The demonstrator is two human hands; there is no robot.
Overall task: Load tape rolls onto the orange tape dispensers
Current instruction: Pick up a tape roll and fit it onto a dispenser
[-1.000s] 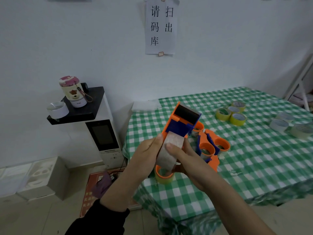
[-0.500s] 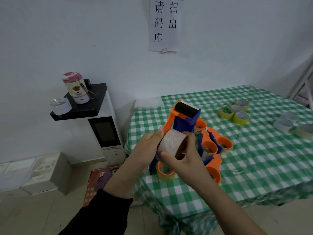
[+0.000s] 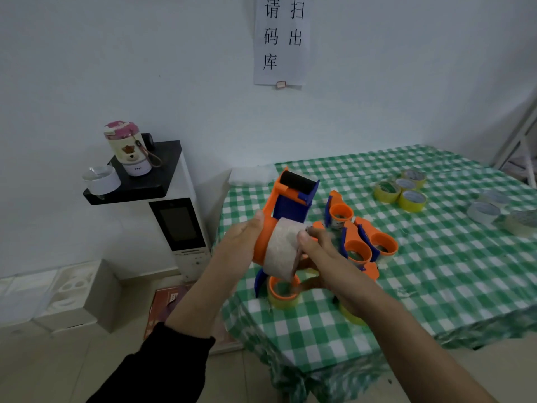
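Hands: both up above the near-left corner of the counter, close together, clamped on one assembly. Left hand (image 3: 242, 244) grips the orange tape dispenser (image 3: 290, 206) from the left, thumb laid on the orange side plate; its other fingers are hidden behind the frame. Right hand (image 3: 328, 261) holds the clear tape roll (image 3: 282, 251) from the right, thumb on the roll's outer wrap, fingers behind it. Roll pos.: tight against the orange side plate, at the lower end of the dispenser, below the blue body. Fully seated on the hub or not: cannot tell. Dispenser is tilted, black roller (image 3: 297, 181) at the top, far end.

Below the hands, on the counter (image 3: 436, 286) w/ green-white check cloth: a second dispenser (image 3: 283, 290) w/ yellow tape, by the near edge. Right of the hands: a cluster of orange-blue dispensers (image 3: 369, 247), touching or just beside one another. Far side: four yellow tape rolls (image 3: 412, 200) in a tight group. Far right: pale tape rolls (image 3: 483, 212), apart from the yellow group.

Left of the counter: white cabinet unit (image 3: 180, 228) w/ dark screen. Black shelf (image 3: 139, 184) on top carries a pink-lidded bottle (image 3: 128, 149) and a white ring-shaped item (image 3: 101, 180). Wall above: paper sheet (image 3: 280, 39) w/ printed characters.
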